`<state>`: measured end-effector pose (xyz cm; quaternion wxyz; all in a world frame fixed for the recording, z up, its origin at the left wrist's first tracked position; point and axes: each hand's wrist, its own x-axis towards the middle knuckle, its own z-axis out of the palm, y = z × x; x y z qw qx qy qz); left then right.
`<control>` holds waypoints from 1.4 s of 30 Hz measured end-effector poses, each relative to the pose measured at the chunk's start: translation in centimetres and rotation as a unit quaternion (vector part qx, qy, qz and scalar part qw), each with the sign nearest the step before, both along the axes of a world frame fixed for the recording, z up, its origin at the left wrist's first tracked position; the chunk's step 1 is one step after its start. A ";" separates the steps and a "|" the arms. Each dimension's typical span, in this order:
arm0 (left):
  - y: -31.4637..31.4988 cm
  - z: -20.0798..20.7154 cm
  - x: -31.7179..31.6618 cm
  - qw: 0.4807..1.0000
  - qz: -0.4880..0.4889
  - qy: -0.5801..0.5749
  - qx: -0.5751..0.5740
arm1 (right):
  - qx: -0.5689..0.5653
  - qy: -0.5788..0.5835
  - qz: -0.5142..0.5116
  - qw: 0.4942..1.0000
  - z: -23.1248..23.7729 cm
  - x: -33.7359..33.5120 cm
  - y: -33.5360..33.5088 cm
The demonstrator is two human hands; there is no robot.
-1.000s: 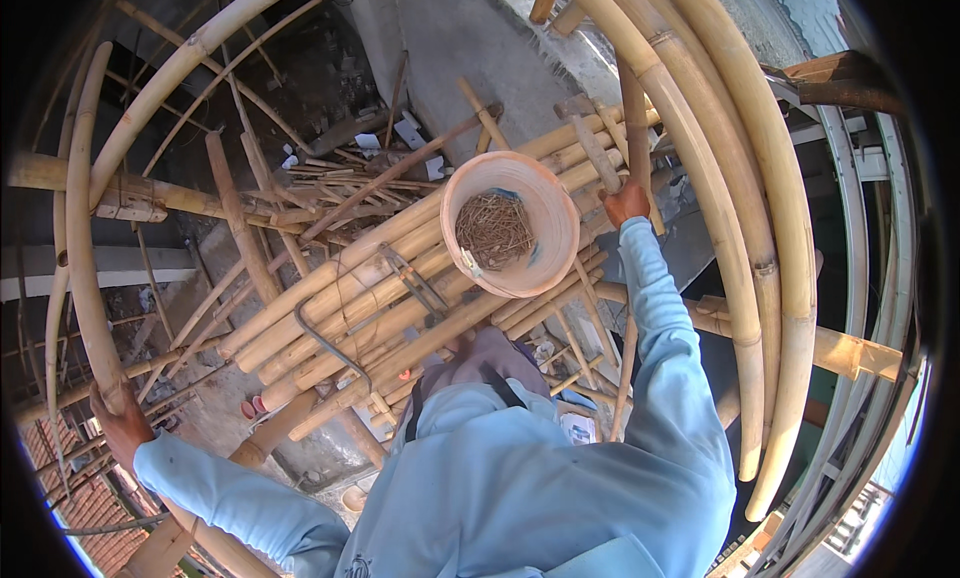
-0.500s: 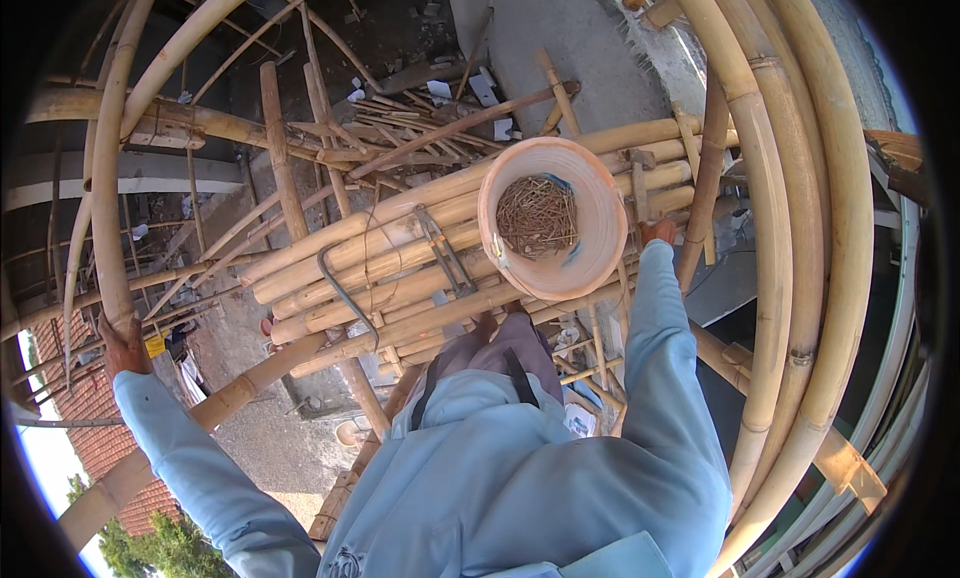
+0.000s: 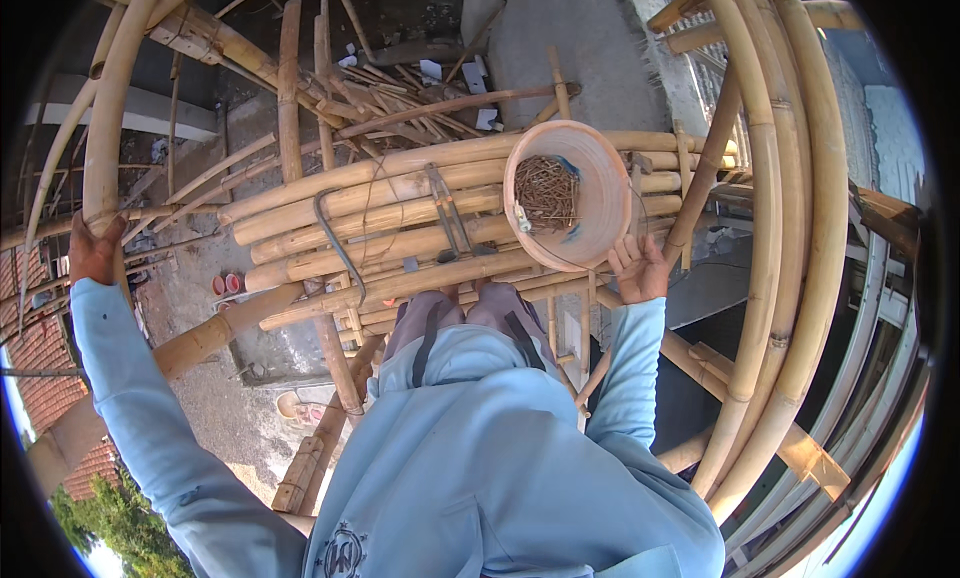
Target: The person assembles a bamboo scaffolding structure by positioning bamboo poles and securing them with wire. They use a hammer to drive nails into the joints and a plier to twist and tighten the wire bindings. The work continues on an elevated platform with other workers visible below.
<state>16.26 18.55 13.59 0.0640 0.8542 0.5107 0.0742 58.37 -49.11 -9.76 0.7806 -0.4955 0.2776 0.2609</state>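
With its fingers wrapped round it, my left hand [image 3: 95, 250] grips an upright bamboo pole [image 3: 108, 148] at the far left. A pale orange bucket [image 3: 600, 218] stands on a deck of bamboo poles [image 3: 400, 223], holding many brown nails [image 3: 545, 193]. Against its near right rim is my right hand [image 3: 638, 270], palm up, fingers curled about what looks like the bucket's thin wire handle; the grip is partly hidden. Left of the bucket, a hacksaw [image 3: 447, 210] and a bent metal bar [image 3: 335, 243] lie across the poles.
Thick bamboo poles [image 3: 765, 228] rise close on my right. A slanting pole [image 3: 708, 163] stands beyond my right hand. Cut bamboo pieces [image 3: 400, 108] are heaped past the deck. Ground with a pair of red sandals [image 3: 227, 284] shows far below, through gaps in the scaffold.
My right hand has come back toward me, from beyond the bucket's right side to its near rim, and turned palm up. My left hand stays on the upright pole. The view has shifted.
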 end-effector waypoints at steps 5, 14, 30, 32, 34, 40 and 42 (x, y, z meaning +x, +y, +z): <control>7.1 -4.5 -6.4 0.997 -0.017 -0.025 0.071 | 0.085 -0.034 -0.011 0.996 7.4 5.9 9.6; 1.1 -1.4 -2.0 0.999 -0.007 -0.042 0.002 | -0.018 -0.063 0.087 0.994 9.6 11.9 9.6; 4.7 -3.0 -4.0 0.999 -0.010 -0.007 0.048 | -0.531 -0.478 0.241 0.657 4.6 1.6 14.6; 2.9 -1.7 -1.8 0.999 -0.002 0.026 0.030 | -0.495 -0.484 0.203 0.693 3.5 1.5 13.3; 2.0 -1.1 -1.6 0.999 0.009 0.042 0.028 | -0.501 -0.448 0.201 0.713 3.3 1.8 11.4; 3.4 -2.1 -3.2 0.999 -0.020 0.009 0.036 | -0.589 -0.351 0.287 0.669 -0.3 5.5 5.5; 4.1 -2.5 -3.7 0.998 -0.021 0.017 0.052 | -0.586 -0.344 0.317 0.661 -2.3 6.7 4.5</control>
